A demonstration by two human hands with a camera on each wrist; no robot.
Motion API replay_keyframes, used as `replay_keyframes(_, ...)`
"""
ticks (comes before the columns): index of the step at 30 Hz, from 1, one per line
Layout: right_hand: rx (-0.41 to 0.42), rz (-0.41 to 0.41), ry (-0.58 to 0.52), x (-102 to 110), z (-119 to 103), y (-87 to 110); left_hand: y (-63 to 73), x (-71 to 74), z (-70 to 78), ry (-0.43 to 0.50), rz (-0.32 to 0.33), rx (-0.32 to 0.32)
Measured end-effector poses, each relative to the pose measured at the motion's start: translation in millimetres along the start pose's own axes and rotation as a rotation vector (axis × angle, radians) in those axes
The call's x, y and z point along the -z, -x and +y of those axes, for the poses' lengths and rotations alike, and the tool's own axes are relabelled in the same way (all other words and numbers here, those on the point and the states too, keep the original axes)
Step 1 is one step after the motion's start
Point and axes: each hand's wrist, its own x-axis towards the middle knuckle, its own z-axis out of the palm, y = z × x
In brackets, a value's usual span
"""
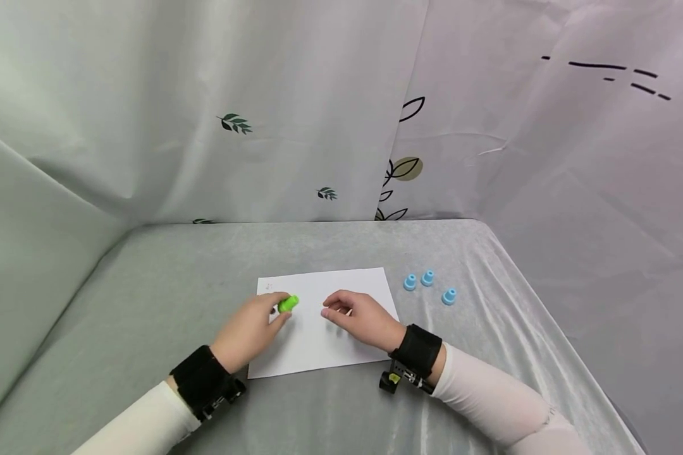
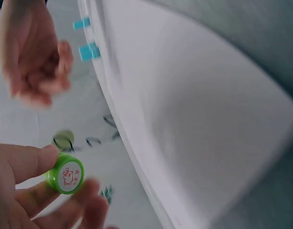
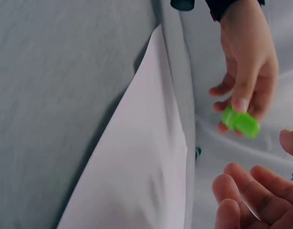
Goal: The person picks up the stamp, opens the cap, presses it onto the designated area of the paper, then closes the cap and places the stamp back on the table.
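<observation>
My left hand [image 1: 252,328] pinches a small bright green toy stamp [image 1: 288,304] between thumb and fingers, above the left part of a white paper sheet [image 1: 319,341]. In the left wrist view the stamp's round end [image 2: 70,176] faces the camera, white with a red animal picture. My right hand [image 1: 364,318] hovers over the right part of the sheet, fingers loosely bent, holding nothing. A gap separates it from the stamp. Faint small marks [image 1: 269,287] show near the sheet's far left corner.
Several small light-blue pieces of similar shape, one of them a blue stamp-like piece [image 1: 449,296], stand right of the sheet. Grey cloth [image 1: 148,303] covers the table. A pale curtain [image 1: 296,95] with leaf prints hangs behind it.
</observation>
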Motion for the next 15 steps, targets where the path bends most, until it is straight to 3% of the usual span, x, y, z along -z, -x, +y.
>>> replay_keyframes(6, -0.021, 0.033, 0.044, 12, 16, 3.8, 7.6, 16.1, -29.9, -0.017, 0.055, 0.086)
replay_keyframes(10, -0.036, 0.055, 0.065, 24, 27, 7.7, 12.3, 25.5, -49.1, -0.028, 0.045, 0.159)
replay_keyframes(15, -0.098, 0.099, 0.082, 40, 39, 12.3, 18.5, 34.3, -72.7, -0.070, 0.035, 0.204)
